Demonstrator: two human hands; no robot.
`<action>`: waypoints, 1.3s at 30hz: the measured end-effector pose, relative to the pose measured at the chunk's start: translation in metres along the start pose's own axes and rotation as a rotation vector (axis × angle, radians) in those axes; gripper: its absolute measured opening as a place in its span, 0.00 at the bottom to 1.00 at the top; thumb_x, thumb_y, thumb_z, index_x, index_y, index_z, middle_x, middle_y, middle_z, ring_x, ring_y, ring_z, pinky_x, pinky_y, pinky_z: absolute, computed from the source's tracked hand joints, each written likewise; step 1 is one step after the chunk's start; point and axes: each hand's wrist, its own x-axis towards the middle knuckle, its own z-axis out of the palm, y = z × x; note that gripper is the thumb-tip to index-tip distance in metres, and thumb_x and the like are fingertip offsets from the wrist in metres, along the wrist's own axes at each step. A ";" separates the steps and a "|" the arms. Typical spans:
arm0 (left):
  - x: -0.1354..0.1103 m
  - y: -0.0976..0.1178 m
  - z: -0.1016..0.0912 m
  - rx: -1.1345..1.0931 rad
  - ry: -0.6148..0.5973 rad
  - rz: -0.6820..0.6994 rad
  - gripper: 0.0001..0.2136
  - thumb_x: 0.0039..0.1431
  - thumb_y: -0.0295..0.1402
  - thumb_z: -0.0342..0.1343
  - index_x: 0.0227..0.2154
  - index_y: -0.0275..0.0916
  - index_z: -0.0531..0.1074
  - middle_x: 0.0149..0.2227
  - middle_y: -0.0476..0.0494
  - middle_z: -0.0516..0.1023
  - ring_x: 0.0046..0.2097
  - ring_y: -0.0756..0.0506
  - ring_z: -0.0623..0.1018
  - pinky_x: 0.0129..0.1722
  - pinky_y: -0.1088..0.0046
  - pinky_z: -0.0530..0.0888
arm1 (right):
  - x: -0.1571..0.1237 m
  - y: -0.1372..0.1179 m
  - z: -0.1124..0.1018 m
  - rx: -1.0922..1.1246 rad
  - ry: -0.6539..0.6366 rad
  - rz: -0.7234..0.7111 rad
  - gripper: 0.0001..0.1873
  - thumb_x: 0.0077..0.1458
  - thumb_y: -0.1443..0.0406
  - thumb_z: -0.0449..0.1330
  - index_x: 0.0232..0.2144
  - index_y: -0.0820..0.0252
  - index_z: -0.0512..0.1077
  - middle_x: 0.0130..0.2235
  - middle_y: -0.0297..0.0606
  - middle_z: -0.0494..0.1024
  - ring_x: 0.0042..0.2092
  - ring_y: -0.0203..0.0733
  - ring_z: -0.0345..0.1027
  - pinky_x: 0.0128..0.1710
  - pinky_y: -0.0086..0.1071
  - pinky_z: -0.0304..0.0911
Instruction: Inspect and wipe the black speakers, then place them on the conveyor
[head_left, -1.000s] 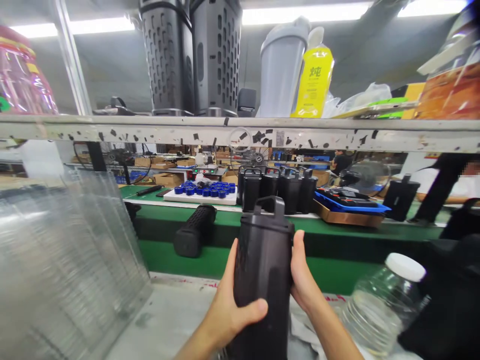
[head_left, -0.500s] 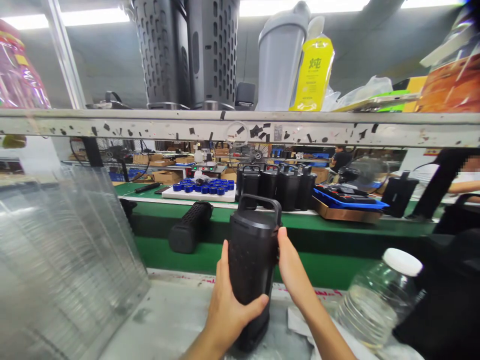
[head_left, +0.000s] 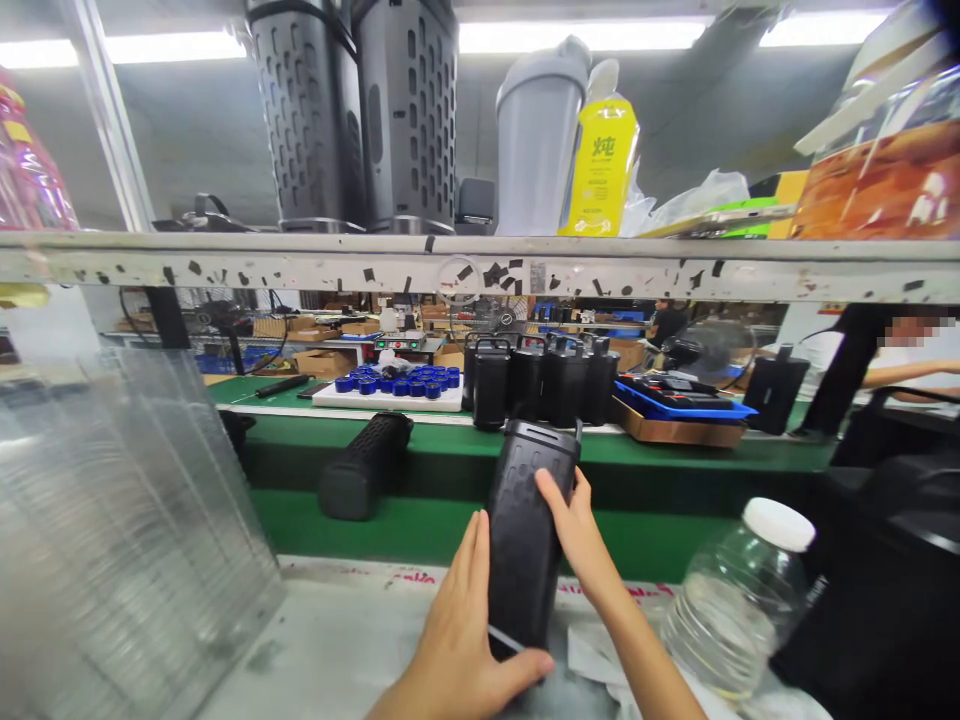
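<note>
In the middle foreground I hold a black portable speaker [head_left: 521, 560], or a housing much like one, tilted with its top away from me. Dimples mark its upper face, and a carry handle shows edge-on at the top. My left hand [head_left: 469, 620] is closed around its lower left side, thumb across the bottom end. Higher up, my right hand [head_left: 574, 520] grips the right edge, with the thumb on the dimpled face. The far side and the fingers behind it are hidden. Another black perforated housing [head_left: 364, 465] lies on the green surface to the left.
A clear jar with a white lid [head_left: 739, 600] stands at right, by white paper. Clear plastic sheeting [head_left: 127, 540] rises at left. Behind are blue caps on a white board [head_left: 390, 400], several black handled units [head_left: 491, 380] and a blue tray [head_left: 682, 398]. A shelf [head_left: 300, 270] crosses overhead.
The speaker has turned and tilted, so its dimpled face now shows and its handle is edge-on. My right thumb has moved onto that face. The whole view has shifted slightly.
</note>
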 end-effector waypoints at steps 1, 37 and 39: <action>0.000 -0.001 0.001 0.010 -0.015 0.006 0.58 0.46 0.39 0.66 0.69 0.27 0.31 0.73 0.29 0.30 0.74 0.37 0.36 0.72 0.50 0.44 | 0.001 0.000 0.000 0.017 -0.013 0.013 0.31 0.63 0.55 0.60 0.64 0.57 0.57 0.61 0.47 0.65 0.58 0.53 0.64 0.59 0.54 0.61; 0.009 -0.048 0.003 -0.251 0.108 0.093 0.35 0.61 0.37 0.57 0.68 0.43 0.49 0.73 0.37 0.44 0.73 0.39 0.48 0.71 0.51 0.51 | -0.015 -0.015 -0.027 -0.529 -0.637 0.151 0.32 0.54 0.62 0.70 0.59 0.59 0.68 0.61 0.47 0.69 0.59 0.51 0.66 0.63 0.54 0.56; 0.009 -0.047 0.003 -0.248 0.109 0.096 0.35 0.62 0.36 0.57 0.68 0.43 0.49 0.73 0.35 0.43 0.73 0.39 0.48 0.71 0.51 0.51 | -0.018 -0.026 -0.032 -0.619 -0.693 0.139 0.31 0.53 0.65 0.70 0.58 0.59 0.68 0.56 0.45 0.74 0.50 0.47 0.73 0.57 0.50 0.63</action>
